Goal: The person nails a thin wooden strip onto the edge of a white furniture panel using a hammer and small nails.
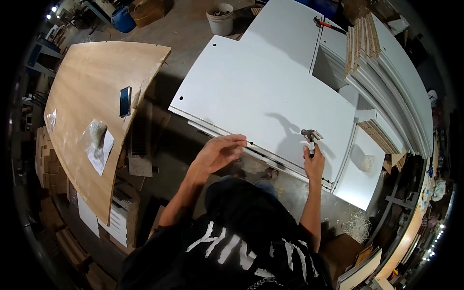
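My right hand (314, 163) is closed round the handle of a claw hammer (311, 134), whose metal head is raised above a large white panel (261, 92). My left hand (220, 152) is at the panel's near edge, its fingers drawn together in a pinch. Right by those fingertips a small dark peg (250, 143) shows on the edge; whether the fingers hold anything is too small to tell. Farther right along the same edge, several small dark pegs (327, 181) stick out. The hammer and my right arm cast shadows on the white surface.
To the left stands a wooden board (92, 82) bearing a phone (125, 101) and a clear plastic bag (96, 137). A stack of white panels (396, 92) rises on the right, beside another hammer (328, 24). A bucket (220, 20) is beyond the panel.
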Tool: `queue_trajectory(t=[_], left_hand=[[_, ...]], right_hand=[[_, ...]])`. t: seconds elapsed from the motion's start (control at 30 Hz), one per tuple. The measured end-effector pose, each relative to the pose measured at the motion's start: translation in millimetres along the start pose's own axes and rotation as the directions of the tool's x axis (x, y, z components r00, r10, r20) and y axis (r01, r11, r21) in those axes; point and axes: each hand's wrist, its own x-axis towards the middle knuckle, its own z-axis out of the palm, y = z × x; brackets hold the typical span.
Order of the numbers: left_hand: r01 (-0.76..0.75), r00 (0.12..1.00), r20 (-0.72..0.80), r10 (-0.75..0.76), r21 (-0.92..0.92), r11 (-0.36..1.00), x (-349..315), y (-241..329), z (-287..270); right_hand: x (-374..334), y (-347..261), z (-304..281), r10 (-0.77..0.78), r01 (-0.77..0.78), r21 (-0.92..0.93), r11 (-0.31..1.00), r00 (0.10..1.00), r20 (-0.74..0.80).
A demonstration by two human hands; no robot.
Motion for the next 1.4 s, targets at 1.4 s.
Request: queue_trajectory(t=[1.4], left_hand=[[0.057, 0.989, -0.138, -0.049, 0.05, 0.997, 8, -34, -15]], right_hand=[[1, 9, 0, -0.05, 0.052, 0.034, 0.998, 0.997, -0.066]])
